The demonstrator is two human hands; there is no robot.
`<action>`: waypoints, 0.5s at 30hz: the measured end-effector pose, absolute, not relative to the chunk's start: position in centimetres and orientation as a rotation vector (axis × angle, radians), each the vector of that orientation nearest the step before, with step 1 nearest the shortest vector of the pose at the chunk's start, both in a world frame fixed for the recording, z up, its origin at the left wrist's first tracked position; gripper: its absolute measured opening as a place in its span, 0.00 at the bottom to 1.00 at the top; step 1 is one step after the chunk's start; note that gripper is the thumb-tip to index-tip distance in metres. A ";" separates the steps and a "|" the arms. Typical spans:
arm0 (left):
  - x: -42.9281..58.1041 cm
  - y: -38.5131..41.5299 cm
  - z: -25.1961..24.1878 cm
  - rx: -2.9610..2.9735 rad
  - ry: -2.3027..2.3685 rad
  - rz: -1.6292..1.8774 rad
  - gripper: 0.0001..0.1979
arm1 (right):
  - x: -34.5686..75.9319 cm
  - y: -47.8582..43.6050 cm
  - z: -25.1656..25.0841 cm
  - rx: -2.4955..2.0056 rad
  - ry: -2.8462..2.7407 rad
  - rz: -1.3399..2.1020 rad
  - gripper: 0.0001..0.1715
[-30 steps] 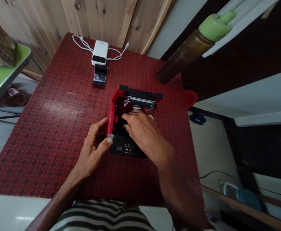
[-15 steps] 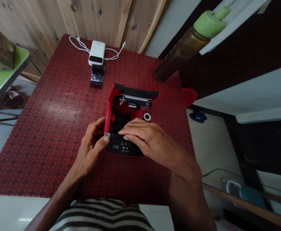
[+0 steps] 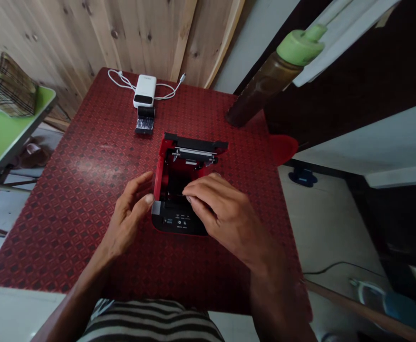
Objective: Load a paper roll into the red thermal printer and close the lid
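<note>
**Right hand in close at an open red-and-black printer**

The printer sits on the red patterned counter, in front of the person, its lid raised at the far side and its roll compartment exposed. The step in hand looks like fine handling at the near edge of that compartment. The fingers of the right hand are drawn narrowly together there, thumb against fingertips; whether anything is pinched between them cannot be told, since the hand covers the spot. The left hand is loosely spread, thumb beside the printer's left front corner; whether it touches the case is unclear, and it grips nothing visible.

As a judgement, the next move calls for small fingertip control inside a cramped space, with the left hand steadying the case and the raised lid kept clear of the knuckles.

The control panel carries small white print and round button symbols, too small to read. Farther back, a white power bank bears a faint mark, also illegible, and a small black roll with a silvery strip lies just before it. No brand can be made out on the green-capped brown bottle at the far right
</note>
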State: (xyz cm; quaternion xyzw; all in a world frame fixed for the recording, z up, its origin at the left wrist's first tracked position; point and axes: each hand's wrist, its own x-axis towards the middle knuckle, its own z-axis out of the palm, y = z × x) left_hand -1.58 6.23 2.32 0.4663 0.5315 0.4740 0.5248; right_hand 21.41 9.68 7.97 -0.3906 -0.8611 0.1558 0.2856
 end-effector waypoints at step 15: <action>0.2 11.5 4.7 1.218 1.286 1.424 0.18 | 20.5 3.8 5.7 -1.089 -2.232 -0.182 0.13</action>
